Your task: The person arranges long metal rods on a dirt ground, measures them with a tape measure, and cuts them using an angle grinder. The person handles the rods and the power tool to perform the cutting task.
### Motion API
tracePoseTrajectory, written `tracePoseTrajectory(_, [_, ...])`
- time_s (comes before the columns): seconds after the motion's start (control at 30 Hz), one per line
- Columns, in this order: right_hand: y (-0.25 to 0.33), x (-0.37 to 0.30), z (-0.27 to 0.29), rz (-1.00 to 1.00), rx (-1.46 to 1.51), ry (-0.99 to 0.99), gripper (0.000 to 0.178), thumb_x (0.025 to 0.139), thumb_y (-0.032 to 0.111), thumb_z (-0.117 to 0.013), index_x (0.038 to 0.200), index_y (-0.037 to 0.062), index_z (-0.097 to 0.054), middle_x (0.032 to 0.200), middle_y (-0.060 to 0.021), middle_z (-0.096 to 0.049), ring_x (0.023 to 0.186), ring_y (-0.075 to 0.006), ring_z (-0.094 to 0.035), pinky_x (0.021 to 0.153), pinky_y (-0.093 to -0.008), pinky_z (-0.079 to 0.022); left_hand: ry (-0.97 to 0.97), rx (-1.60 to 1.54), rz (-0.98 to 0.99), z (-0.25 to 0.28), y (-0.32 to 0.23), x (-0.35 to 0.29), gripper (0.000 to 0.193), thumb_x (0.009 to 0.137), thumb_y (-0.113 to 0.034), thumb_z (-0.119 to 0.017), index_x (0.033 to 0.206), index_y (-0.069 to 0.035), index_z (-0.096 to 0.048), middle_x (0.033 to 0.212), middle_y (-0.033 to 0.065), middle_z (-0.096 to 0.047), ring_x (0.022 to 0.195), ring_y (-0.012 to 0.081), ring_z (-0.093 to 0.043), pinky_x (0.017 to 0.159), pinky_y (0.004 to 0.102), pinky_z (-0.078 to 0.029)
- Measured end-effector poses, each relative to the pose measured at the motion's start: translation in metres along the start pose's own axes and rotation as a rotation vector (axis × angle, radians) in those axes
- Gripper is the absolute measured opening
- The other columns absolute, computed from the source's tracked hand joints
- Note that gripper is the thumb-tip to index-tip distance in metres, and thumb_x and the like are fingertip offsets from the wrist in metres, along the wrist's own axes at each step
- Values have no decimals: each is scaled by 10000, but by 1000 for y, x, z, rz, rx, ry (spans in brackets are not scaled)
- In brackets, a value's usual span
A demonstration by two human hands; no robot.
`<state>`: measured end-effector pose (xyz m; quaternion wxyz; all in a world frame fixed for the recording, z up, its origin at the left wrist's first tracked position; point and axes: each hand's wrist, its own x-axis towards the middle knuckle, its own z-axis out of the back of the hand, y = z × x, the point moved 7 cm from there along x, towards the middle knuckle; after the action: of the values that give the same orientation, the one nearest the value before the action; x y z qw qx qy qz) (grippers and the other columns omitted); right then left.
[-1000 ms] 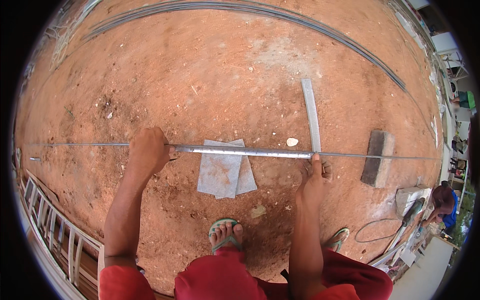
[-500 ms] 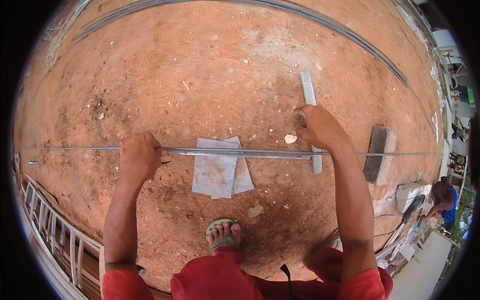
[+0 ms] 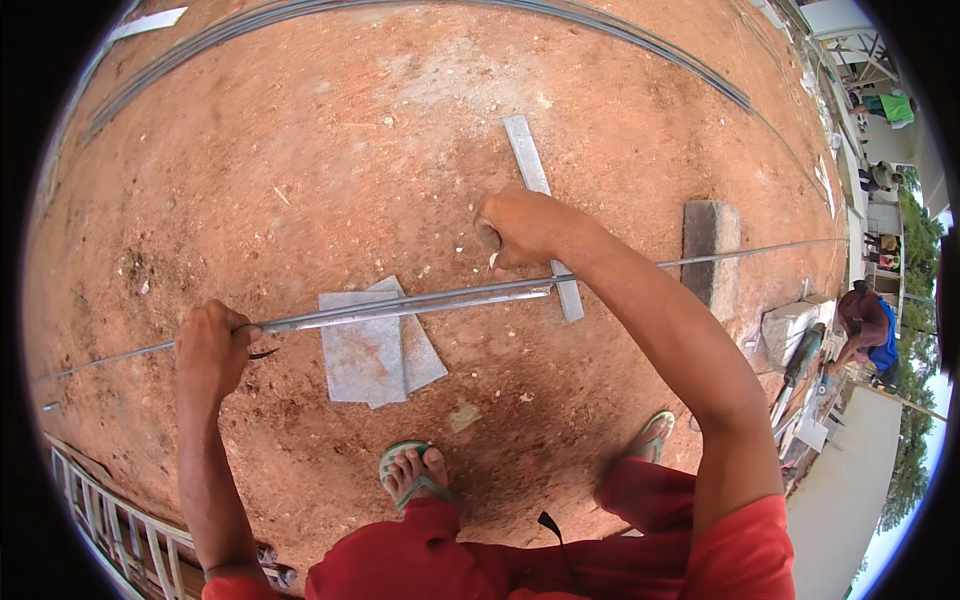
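My left hand (image 3: 212, 345) is closed around a long thin steel rod (image 3: 690, 262) and the metal bar (image 3: 430, 303) lying along it. A thin dark pointed piece sticks out by its fingers. The rod crosses the view with its right end farther away. Beyond the rod, my right hand (image 3: 525, 228) has its fingers curled; whatever they hold, if anything, is hidden. Beneath the right hand and forearm lies a flat grey strip (image 3: 528, 155). Two overlapping grey tiles (image 3: 362, 365) lie under the bars, nearer my left hand.
A rough block (image 3: 712, 225) sits under the rod at right, near a pale block (image 3: 788, 330) and a power tool (image 3: 803, 355). Bundled rods (image 3: 660, 50) arc across the far ground. A ladder-like frame (image 3: 125, 525) lies near left. Another person (image 3: 868, 330) crouches far right.
The view has turned and shifted right. The rod now slants, its right end farther away. My right hand has moved left past the flat strip; my left hand keeps its grip.
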<state>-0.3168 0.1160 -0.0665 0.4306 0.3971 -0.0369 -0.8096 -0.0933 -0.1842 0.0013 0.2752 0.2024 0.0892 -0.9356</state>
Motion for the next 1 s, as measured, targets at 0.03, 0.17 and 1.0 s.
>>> tracePoseTrajectory(0.03, [4, 1, -2, 22, -70, -18, 302, 685, 111, -909, 813, -36, -678, 864, -204, -727, 840, -347, -723, 771, -407, -583, 9, 7, -3, -3, 2, 2, 230, 837, -240, -822, 904, -31, -752, 960, 183, -691, 941, 358, -665, 862, 482, -507])
tracePoseTrajectory(0.17, [12, -1, -6, 39, -194, -45, 290, 705, 124, -895, 821, -48, -692, 872, -225, -729, 830, -347, -725, 787, -416, -592, 39, 25, -32, 3, -7, 0, 240, 856, -264, -813, 913, -37, -759, 937, 168, -698, 856, 324, -686, 804, 463, -537])
tracePoseTrajectory(1.0, [137, 13, -5, 83, 515, -377, 297, 867, 277, -821, 797, 12, -708, 672, -105, -686, 566, -142, -633, 500, -313, -505, 77, 105, 6, -3, 5, 2, 336, 923, -337, -746, 969, -13, -669, 919, 143, -695, 895, 263, -688, 880, 480, -539])
